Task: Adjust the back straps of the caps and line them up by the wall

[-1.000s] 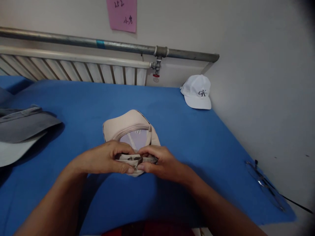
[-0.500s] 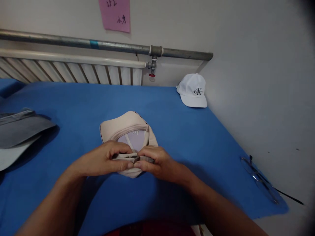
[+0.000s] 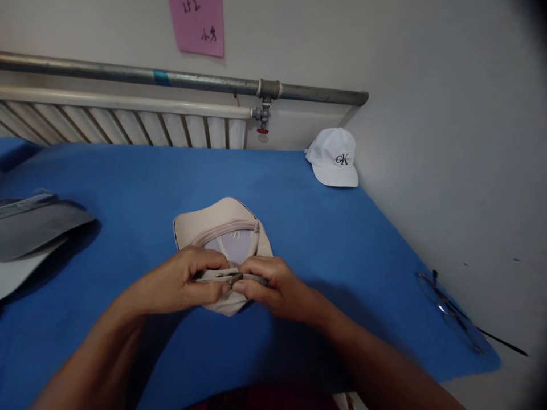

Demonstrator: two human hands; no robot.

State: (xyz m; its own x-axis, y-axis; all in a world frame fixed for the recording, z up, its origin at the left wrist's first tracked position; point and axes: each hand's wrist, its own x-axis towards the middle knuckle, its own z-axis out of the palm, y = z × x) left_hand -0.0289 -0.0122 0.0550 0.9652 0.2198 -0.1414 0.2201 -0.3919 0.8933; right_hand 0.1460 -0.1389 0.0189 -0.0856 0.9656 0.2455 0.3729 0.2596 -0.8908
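A beige cap (image 3: 217, 219) is tipped with its inside facing me, brim pointing away, over the blue surface. My left hand (image 3: 188, 282) pinches the left part of its back strap (image 3: 216, 276) between thumb and fingers. On the right part of the strap, beside a small metal buckle (image 3: 234, 279), my right hand (image 3: 271, 285) is closed in the same way. Both thumbs nearly meet at the buckle. The fingers hide much of the strap and the cap's near edge.
A white cap (image 3: 335, 156) sits at the far right corner of the blue surface (image 3: 128, 176). Grey caps (image 3: 38, 228) lie at the left, eyeglasses (image 3: 448, 310) at the right edge. Behind are a radiator (image 3: 149, 128) and a pipe (image 3: 205, 82).
The beige cap's brim has dipped slightly toward me. Both hands keep their hold on the strap, and the view has shifted very little.
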